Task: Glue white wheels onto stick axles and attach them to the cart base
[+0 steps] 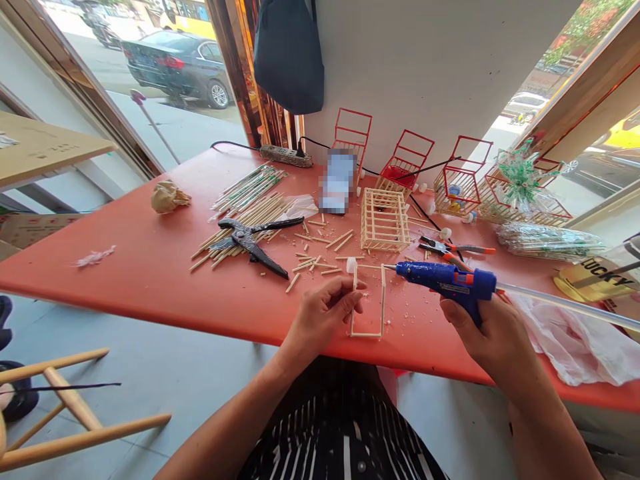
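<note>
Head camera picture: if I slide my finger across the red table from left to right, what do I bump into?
Pinkish-white scrap → crumpled brown paper → black-handled cutters → left hand → stick frame → blue glue gun → plastic-wrapped bundle

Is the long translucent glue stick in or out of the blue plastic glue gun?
Partly in: the glue stick enters the rear of the glue gun, its front end hidden; the rest sticks out.
</note>
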A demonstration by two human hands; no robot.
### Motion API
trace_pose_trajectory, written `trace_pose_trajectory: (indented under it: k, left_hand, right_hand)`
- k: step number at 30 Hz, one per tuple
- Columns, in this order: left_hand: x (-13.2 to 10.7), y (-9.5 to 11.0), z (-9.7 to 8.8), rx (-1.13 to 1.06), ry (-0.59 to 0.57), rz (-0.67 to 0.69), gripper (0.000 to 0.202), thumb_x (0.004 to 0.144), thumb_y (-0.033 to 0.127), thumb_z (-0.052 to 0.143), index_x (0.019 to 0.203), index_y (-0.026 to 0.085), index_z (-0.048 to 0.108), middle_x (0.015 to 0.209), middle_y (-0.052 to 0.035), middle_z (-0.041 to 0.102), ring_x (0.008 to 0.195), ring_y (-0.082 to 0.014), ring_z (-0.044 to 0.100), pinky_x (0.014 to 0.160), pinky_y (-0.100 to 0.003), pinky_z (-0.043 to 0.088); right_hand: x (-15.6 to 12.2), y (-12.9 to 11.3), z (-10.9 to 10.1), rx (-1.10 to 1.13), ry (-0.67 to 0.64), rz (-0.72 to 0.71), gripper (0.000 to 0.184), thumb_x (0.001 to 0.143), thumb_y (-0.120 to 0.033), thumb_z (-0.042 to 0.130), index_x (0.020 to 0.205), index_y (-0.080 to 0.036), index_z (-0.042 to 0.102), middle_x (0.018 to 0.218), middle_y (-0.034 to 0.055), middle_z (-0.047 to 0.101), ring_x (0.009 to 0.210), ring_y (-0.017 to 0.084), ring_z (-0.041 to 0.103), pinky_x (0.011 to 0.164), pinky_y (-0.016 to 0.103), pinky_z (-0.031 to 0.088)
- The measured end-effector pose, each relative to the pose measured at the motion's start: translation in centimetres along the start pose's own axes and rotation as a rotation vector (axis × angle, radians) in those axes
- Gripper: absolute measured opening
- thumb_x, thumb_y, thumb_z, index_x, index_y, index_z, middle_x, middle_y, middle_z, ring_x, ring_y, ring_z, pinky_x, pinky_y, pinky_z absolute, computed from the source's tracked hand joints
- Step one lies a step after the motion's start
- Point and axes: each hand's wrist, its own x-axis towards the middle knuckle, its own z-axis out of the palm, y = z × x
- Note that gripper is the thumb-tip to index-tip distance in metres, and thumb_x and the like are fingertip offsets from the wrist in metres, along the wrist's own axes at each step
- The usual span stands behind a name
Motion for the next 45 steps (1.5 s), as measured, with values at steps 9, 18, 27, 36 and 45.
trace_pose_trajectory:
  k: [9,18,27,36,45]
  left_hand:
    - [-0.01,0.3,0.12,0.009,0.01,-0.021,0.034,0.088,0.045,0.07,0.1,0.012,0.071,0.068,-0.001,0.065,0.053,-0.0077,0.048,0.05,-0.021,0.041]
    - [-0.07,0.2,0.08,0.011,0.003,-0.022,0.034,0.089,0.043,0.068,0.102,0.012,0.071,0.069,-0.0008,0.065,0.054,-0.0077,0.048,0.053,-0.021,0.042]
    - [0.01,0.28,0.14,0.007,0.006,-0.022,0.036,0.088,0.045,0.07,0.101,0.012,0.071,0.069,-0.0017,0.066,0.053,-0.0078,0.048,0.051,-0.021,0.041]
    - [0.0,0.34,0.1,0.001,0.01,-0.023,0.036,0.087,0.045,0.071,0.101,0.012,0.071,0.068,-0.0012,0.065,0.053,-0.0076,0.048,0.05,-0.021,0.041]
    - [0.02,0.34,0.16,-0.019,0.003,-0.029,0.03,0.089,0.039,0.069,0.101,0.011,0.071,0.068,-0.0003,0.064,0.053,-0.0072,0.049,0.051,-0.02,0.041]
  right_hand:
    - [0.0,-0.14,0.07,0.016,-0.008,0.043,0.058,0.097,-0.07,0.042,0.062,-0.023,0.048,0.049,-0.0013,0.047,0.044,0.014,0.042,0.045,0.029,0.032]
    - [0.1,-0.24,0.08,0.018,0.004,0.039,0.055,0.097,-0.068,0.042,0.065,-0.024,0.047,0.046,-0.0032,0.042,0.041,0.014,0.039,0.044,0.028,0.028]
    - [0.22,-0.34,0.02,0.024,-0.008,0.051,0.056,0.096,-0.07,0.042,0.065,-0.024,0.046,0.045,-0.0035,0.042,0.041,0.014,0.038,0.044,0.028,0.027]
    - [0.35,-0.62,-0.32,0.006,-0.003,0.046,0.057,0.096,-0.071,0.04,0.064,-0.025,0.045,0.043,-0.0036,0.041,0.04,0.014,0.038,0.044,0.029,0.028]
    - [-0.01,-0.49,-0.3,-0.023,0.014,0.014,0.055,0.098,-0.067,0.041,0.063,-0.025,0.046,0.044,-0.0035,0.04,0.041,0.014,0.039,0.044,0.029,0.028]
